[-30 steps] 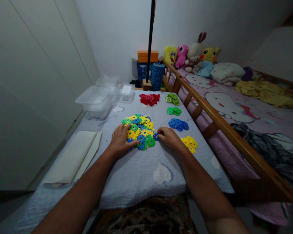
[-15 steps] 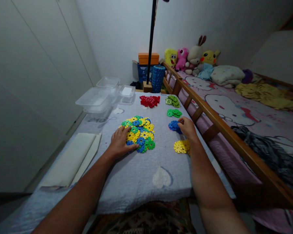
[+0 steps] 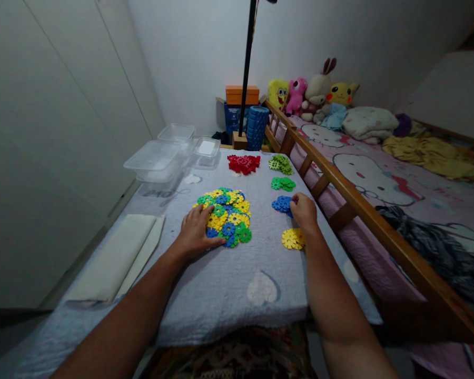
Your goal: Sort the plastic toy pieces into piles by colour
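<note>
My left hand [image 3: 195, 231] rests with spread fingers against the left side of a mixed heap of yellow, green and blue flower-shaped plastic discs [image 3: 235, 217]. At the right of the table, my right hand [image 3: 304, 210] pinches at the edge of a small pile of blue flower-shaped discs [image 3: 281, 203]; its fingertips partly hide the disc they grip. Nearer me lies a pile of yellow discs [image 3: 291, 239], partly covered by my right wrist. Beyond the blue pile are green discs [image 3: 282, 183] and light green discs [image 3: 280, 164].
A red pile of pieces [image 3: 244, 164] lies at the far middle of the cloth-covered table [image 3: 221, 295]. Clear plastic containers [image 3: 154, 158] stand at the far left, with a folded cream cloth [image 3: 114, 258] nearer. A wooden bed rail [image 3: 339, 184] runs along the right side.
My right hand has shifted very slightly at the blue pile, and more of the blue discs show beside its fingertips. My left hand stays on the mixed heap.
</note>
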Available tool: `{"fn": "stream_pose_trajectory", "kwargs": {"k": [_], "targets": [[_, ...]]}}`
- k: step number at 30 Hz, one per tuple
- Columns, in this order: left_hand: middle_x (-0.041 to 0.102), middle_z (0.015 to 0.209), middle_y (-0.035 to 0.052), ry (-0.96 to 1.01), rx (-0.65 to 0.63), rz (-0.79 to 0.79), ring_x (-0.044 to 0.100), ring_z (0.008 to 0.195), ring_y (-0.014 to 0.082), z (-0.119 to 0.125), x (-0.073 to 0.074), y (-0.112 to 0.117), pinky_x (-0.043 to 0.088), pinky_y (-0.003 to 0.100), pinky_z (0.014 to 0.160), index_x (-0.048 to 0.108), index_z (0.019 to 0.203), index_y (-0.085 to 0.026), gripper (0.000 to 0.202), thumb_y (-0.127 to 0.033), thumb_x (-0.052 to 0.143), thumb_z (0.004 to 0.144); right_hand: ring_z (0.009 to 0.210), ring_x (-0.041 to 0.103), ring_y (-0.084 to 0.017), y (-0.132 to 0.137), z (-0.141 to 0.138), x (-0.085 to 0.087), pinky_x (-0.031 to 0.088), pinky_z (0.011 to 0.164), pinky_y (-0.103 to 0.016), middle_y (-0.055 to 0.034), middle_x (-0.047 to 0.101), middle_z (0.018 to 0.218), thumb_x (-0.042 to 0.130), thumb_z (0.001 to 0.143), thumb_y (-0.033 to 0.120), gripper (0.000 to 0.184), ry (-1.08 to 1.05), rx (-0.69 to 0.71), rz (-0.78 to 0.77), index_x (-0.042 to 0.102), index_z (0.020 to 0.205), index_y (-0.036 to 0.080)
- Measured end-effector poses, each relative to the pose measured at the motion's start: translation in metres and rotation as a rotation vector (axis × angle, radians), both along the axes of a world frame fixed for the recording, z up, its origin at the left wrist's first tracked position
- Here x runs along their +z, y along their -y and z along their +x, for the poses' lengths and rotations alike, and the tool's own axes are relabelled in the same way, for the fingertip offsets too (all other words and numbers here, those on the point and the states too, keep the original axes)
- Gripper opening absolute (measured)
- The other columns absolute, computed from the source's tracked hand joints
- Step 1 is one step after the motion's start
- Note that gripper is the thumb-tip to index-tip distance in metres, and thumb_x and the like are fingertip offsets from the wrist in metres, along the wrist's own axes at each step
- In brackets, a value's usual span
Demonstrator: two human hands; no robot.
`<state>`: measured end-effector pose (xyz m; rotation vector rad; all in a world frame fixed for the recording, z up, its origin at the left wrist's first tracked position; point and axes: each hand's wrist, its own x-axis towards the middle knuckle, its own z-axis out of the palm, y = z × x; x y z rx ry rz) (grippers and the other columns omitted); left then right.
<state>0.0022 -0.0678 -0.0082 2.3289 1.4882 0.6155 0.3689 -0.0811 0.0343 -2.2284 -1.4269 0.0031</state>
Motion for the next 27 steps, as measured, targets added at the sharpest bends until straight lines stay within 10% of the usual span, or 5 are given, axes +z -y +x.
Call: {"fn": "stream_pose_trajectory", "kwargs": {"k": [13,27], "targets": [[0.036,0.158,0.0208,-0.045,-0.040,-0.071,0.033,0.149,0.0433,-0.005,0.011,0.003,0.029,0.059,0.120,0.038,0.152,-0.024,0.113,-0.062,0.086,0.057,0.094,0.061,-0.021,0.007,-0.088,0.002,0.044,0.090,-0.034,-0.0066,0.069,0.094,0.063,0.087,0.020,0.009,-0.144,0.833,0.007,0.071,0.091,0.019],[0.037,0.158,0.0193,-0.053,-0.039,-0.024,0.034,0.147,0.0410,-0.002,0.011,0.006,0.031,0.058,0.118,0.037,0.152,-0.024,0.106,-0.058,0.084,0.063,0.109,0.051,-0.027,0.003,-0.120,-0.021,0.043,0.099,-0.041,-0.0115,0.059,0.113,0.068,0.091,0.032,0.027,-0.037,0.808,0.037,0.070,0.114,0.018]]}}
